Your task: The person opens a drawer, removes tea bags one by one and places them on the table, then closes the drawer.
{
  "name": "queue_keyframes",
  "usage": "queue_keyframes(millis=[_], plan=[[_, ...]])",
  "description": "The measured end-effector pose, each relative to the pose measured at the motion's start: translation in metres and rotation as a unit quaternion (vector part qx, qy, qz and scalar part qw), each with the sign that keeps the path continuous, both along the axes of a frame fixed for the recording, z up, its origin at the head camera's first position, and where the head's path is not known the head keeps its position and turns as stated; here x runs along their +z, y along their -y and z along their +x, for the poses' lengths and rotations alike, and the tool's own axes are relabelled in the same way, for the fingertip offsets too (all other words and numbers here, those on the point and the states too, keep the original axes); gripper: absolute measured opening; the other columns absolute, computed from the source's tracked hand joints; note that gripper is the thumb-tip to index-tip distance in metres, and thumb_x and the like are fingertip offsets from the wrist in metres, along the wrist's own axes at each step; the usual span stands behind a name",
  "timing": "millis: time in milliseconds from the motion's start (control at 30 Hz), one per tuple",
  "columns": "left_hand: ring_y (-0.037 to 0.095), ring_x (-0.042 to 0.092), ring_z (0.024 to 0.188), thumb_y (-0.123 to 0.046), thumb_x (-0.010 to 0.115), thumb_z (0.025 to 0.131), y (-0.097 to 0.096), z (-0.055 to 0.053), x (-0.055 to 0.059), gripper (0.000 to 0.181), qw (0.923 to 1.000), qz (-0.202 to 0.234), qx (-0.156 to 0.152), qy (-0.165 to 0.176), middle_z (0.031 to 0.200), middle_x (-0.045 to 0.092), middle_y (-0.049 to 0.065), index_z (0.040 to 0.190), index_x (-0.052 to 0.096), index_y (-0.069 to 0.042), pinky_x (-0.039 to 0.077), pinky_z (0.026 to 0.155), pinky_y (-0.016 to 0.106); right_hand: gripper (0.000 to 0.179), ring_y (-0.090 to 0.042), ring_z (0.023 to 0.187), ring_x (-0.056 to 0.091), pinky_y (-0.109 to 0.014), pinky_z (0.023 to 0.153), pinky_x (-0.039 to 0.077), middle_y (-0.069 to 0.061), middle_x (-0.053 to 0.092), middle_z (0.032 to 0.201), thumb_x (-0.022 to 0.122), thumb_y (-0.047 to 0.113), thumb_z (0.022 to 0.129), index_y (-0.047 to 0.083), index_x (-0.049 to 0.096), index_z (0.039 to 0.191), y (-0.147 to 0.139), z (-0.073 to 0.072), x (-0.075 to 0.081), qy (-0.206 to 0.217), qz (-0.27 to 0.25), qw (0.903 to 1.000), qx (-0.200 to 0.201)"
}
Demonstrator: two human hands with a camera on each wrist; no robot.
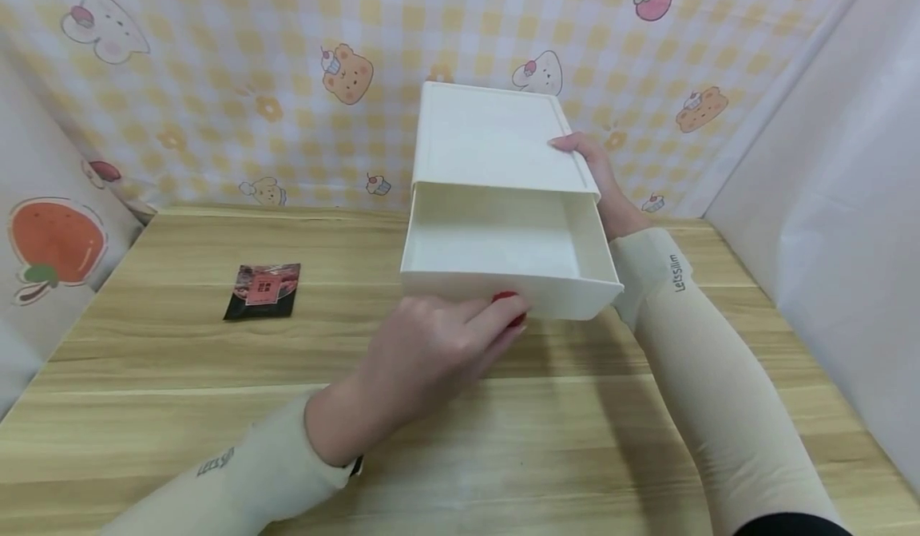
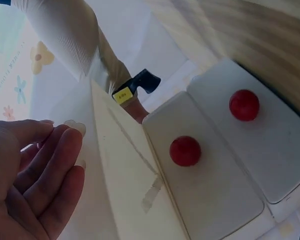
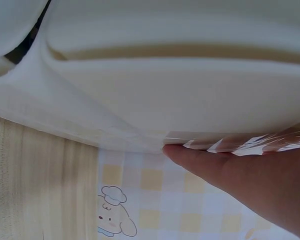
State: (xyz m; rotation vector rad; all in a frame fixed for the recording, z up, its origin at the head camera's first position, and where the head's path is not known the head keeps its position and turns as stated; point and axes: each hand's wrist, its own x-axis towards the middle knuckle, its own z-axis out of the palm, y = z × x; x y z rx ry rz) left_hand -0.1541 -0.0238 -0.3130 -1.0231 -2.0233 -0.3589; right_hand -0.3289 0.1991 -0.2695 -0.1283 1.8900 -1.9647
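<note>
A white drawer cabinet [image 1: 489, 136] stands on the table, and its top drawer [image 1: 568, 302] is pulled well out. Nothing lies on the part of the drawer floor that shows. My left hand [image 1: 424, 352] pinches the red round knob [image 1: 510, 296] on that drawer's front. In the left wrist view two lower drawers show shut below it, each with a red knob [image 2: 185, 151]. My right hand [image 1: 602, 180] holds the cabinet's right side, thumb on its top edge; in the right wrist view most of its fingers are hidden.
A small black and red packet [image 1: 263, 291] lies on the wooden table [image 1: 180, 360] to the left. Behind the cabinet hangs a yellow checked cloth [image 1: 237, 41] with cartoon prints. White cloth walls [image 1: 848, 216] close off both sides.
</note>
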Motion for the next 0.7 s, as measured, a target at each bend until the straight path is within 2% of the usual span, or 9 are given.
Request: queue_keyframes(millis=[167,400,533,700], plan=[[0.004,0.048,0.047,-0.018,0.068,0.096,-0.002,-0.010,0.004,0.006,0.9999,0.001,0.015,0.003,0.066,0.061,-0.009,0.099,0.070,-0.014,0.038,0.041,0.022,0.056,-0.014,0.095,0.060,-0.027,0.078,0.052,-0.003,0.057,0.122,0.040,0.050,0.096,0.022,0.038,0.145,0.001,0.003,0.002,-0.007,0.011,0.9999,-0.002],[0.005,0.049,0.049,-0.016,0.069,0.094,-0.004,-0.025,0.007,0.005,0.9998,0.013,0.017,0.006,0.061,0.056,-0.008,0.096,0.065,-0.013,0.039,0.042,0.022,0.058,-0.014,0.099,0.059,-0.028,0.082,0.051,-0.003,0.054,0.128,0.040,0.049,0.096,0.025,0.035,0.148,0.001,0.006,0.003,-0.025,0.017,0.9995,-0.001],[0.007,0.052,0.050,-0.019,0.068,0.096,-0.005,-0.033,0.009,0.007,0.9994,0.014,0.019,0.025,0.063,0.058,-0.007,0.097,0.064,-0.013,0.040,0.044,0.024,0.058,-0.014,0.099,0.060,-0.026,0.081,0.052,-0.004,0.053,0.129,0.040,0.048,0.096,0.025,0.034,0.149,0.000,0.006,0.003,-0.041,0.022,0.9989,0.004],[0.009,0.054,0.051,-0.018,0.067,0.097,-0.007,-0.045,0.011,0.007,0.9980,0.012,0.027,0.056,0.063,0.061,-0.005,0.099,0.065,-0.013,0.042,0.044,0.026,0.062,-0.014,0.098,0.062,-0.026,0.078,0.053,-0.006,0.055,0.127,0.041,0.051,0.095,0.023,0.033,0.150,-0.001,0.003,0.002,-0.036,0.044,0.9982,-0.021]])
